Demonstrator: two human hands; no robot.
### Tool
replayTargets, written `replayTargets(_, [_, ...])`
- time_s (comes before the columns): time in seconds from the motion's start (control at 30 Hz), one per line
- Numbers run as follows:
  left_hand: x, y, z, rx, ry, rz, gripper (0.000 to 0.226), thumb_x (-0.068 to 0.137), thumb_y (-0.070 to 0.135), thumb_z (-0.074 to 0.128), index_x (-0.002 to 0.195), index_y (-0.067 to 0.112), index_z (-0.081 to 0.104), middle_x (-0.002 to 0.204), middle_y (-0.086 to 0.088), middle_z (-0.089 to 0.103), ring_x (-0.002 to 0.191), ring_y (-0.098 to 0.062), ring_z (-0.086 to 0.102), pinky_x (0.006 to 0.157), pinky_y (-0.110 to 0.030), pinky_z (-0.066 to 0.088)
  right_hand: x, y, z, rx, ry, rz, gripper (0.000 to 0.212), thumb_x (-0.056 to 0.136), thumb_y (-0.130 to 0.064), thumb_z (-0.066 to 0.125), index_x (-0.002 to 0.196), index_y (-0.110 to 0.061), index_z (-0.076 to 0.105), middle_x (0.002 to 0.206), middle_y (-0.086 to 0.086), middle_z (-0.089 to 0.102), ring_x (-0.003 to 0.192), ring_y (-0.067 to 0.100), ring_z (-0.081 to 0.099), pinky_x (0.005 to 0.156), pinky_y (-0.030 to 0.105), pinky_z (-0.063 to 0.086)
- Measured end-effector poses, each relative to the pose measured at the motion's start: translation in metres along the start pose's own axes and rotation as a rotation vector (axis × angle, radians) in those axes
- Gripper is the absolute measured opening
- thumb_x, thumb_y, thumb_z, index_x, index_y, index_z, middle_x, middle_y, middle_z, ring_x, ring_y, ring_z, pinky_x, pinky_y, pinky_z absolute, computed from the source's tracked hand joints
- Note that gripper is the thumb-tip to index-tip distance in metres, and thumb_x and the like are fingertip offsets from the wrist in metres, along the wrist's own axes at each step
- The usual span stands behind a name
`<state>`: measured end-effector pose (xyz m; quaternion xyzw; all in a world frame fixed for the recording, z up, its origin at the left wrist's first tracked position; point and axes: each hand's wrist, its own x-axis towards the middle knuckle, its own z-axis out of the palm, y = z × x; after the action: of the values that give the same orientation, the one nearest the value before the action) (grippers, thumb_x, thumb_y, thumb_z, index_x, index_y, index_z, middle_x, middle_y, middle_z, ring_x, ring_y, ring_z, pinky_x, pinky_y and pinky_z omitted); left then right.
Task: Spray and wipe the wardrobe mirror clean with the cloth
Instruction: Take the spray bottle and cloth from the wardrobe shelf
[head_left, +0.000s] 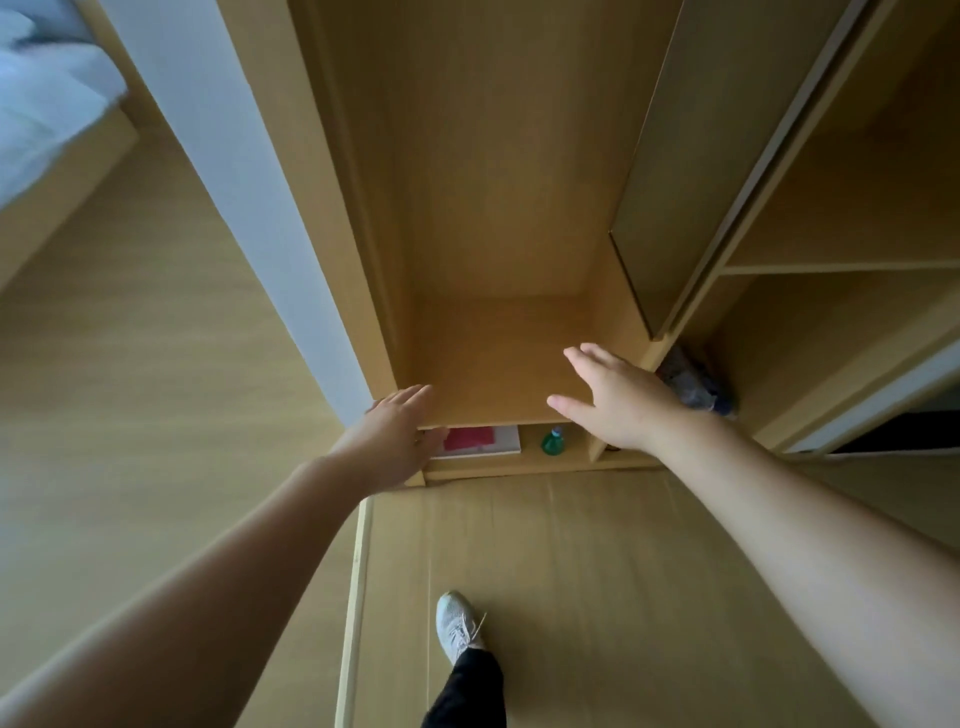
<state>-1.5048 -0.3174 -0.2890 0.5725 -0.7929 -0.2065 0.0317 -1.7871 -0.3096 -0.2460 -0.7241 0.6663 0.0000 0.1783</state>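
A wooden wardrobe (498, 208) stands open in front of me. In the low slot under its bottom shelf sit a green spray bottle (552, 441) and a red cloth (470, 439) lying on a white board (506, 448). My left hand (395, 441) reaches toward the slot's left end, fingers spread, close to the red cloth. My right hand (618, 400) hovers open over the front right corner of the bottom shelf, above and right of the bottle. Neither hand holds anything. No mirror surface is plainly visible.
A sliding door panel (691, 156) stands at the right of the open bay, with shelves (841, 267) beyond it. A crumpled plastic bag (693, 387) lies on the lower right shelf. A bed with white bedding (47, 104) is at the far left. My shoe (457, 623) is on the wooden floor.
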Motion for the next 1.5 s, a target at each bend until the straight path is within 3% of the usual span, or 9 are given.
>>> replayTargets(0.43, [0.156,-0.017,0.005,0.012,-0.063,0.060,0.063,0.098,0.040,0.044,0.152,0.013,0.024,0.157,-0.008,0.029,0.144,-0.026,0.024,0.115,-0.034,0.018,0.137,0.035,-0.008,-0.041,-0.054,0.069,0.074,0.095,-0.062,0.038,0.154,-0.026,0.014,0.163,-0.001,0.011,0.148,0.024,0.018,0.113,0.043,0.030])
replayTargets(0.87, [0.218,-0.009,0.083,-0.035,-0.002,-0.096,0.061,0.097,0.039,0.049,0.149,0.015,0.030,0.154,-0.008,0.035,0.143,-0.027,0.027,0.115,-0.036,0.018,0.222,0.100,0.057,-0.031,-0.114,-0.075,0.071,0.095,-0.061,0.037,0.154,-0.025,0.018,0.163,0.002,0.013,0.148,0.024,0.017,0.114,0.041,0.027])
replayTargets(1.07, [0.223,0.002,0.146,-0.060,0.058,-0.203,0.056,0.096,0.035,0.051,0.145,0.011,0.038,0.149,-0.010,0.042,0.140,-0.028,0.032,0.113,-0.039,0.023,0.238,0.138,0.111,-0.006,-0.194,-0.172,0.068,0.097,-0.055,0.040,0.153,-0.022,0.020,0.163,0.005,0.015,0.148,0.025,0.017,0.115,0.040,0.025])
replayTargets(1.33, [0.238,-0.024,0.258,-0.078,0.063,-0.150,0.053,0.095,0.035,0.052,0.142,0.011,0.042,0.144,-0.009,0.047,0.136,-0.029,0.038,0.113,-0.043,0.029,0.243,0.173,0.231,0.013,-0.201,-0.190,0.066,0.098,-0.050,0.043,0.152,-0.017,0.024,0.161,0.008,0.020,0.145,0.027,0.023,0.114,0.039,0.029])
replayTargets(1.5, [0.252,-0.061,0.343,-0.057,0.068,-0.089,0.049,0.095,0.032,0.053,0.139,0.011,0.045,0.141,-0.010,0.051,0.132,-0.029,0.043,0.109,-0.040,0.031,0.253,0.196,0.322,0.027,-0.162,-0.196,0.061,0.097,-0.046,0.049,0.146,-0.014,0.034,0.154,0.008,0.032,0.134,0.030,0.040,0.102,0.039,0.042])
